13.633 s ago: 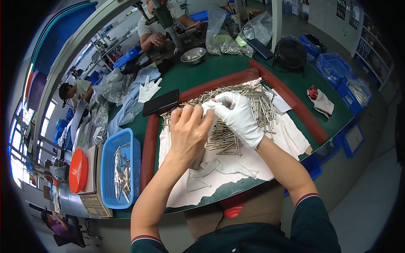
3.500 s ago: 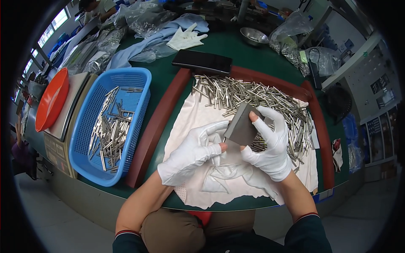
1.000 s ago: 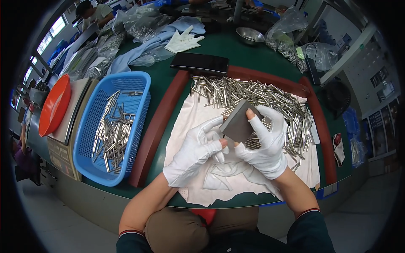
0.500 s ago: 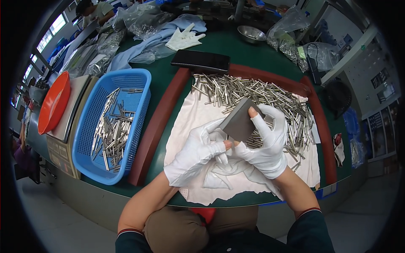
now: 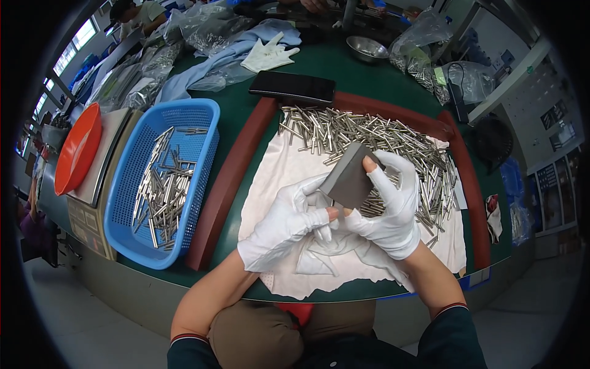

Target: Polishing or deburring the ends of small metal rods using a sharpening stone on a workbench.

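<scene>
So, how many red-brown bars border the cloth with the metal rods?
3: left bar, far bar and right bar, on three sides of the pale cloth; no others show.

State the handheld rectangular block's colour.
The rectangular block is dark grey; best in the head view.

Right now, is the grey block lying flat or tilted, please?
Tilted: the grey block is aslant, edges sloping, between left hand and right hand.

Two hands (image 5: 284, 224), one block (image 5: 347, 184), one basket (image 5: 201, 171)
</scene>
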A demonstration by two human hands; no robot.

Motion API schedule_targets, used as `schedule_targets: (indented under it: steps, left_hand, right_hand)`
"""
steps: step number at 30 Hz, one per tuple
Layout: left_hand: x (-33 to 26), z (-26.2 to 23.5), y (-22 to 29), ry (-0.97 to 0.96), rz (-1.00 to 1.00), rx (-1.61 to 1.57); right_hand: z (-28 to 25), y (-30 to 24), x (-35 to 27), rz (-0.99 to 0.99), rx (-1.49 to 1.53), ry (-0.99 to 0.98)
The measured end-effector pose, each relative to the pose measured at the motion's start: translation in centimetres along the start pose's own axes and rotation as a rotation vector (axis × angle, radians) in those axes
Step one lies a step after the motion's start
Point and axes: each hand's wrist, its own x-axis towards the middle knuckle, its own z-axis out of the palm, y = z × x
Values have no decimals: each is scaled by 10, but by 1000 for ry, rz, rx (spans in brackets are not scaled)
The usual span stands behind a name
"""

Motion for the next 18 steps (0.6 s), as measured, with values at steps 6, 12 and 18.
schedule_targets:
  steps: [6, 12, 18]
  left_hand:
    - [-1, 1, 1, 9, -4, -15]
    - [0, -4, 2, 22, 48, -49]
    - [3, -7, 0, -77, 34, -176]
  right_hand:
    - [0, 0, 1, -16, -30, -11]
    - [-7, 5, 1, -33, -27, 3]
    - [-4, 8, 0, 42, 39, 66]
